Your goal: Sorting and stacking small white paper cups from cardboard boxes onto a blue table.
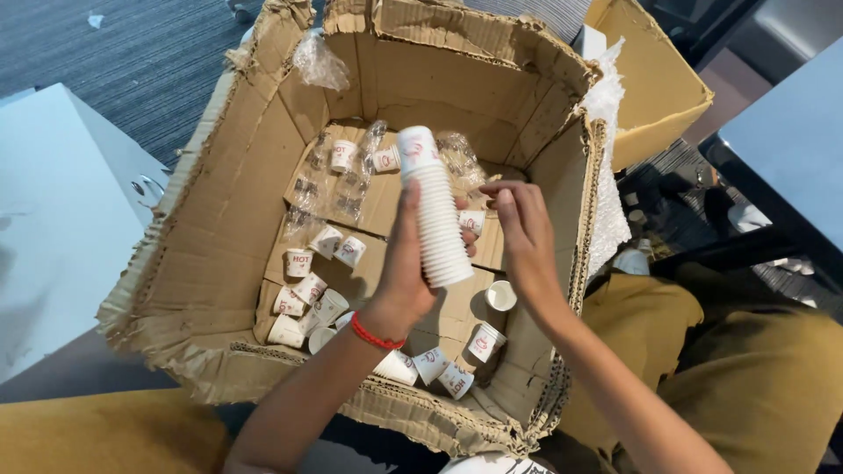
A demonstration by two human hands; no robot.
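Stacking in hand: left hand (406,268) wrapped closed around tall nested cup stack (432,211) above the cardboard box (219,228); right hand (520,224) half-open, fingertips on the stack. Next probably needs a loose cup (486,341) off the box floor.

A grey-blue ribbed carpet (149,53) covered the floor. A white cabinet (61,219) with a small metal latch stood on it at the carpet's left edge, its flat top catching even, soft light. At the carpet's upper edge lay a small scrap of white paper (95,19). Far across from the cabinet, a pale blue-grey table (790,149) with a dark edge reached in from the side, and dark chair legs (729,250) showed beneath that table.
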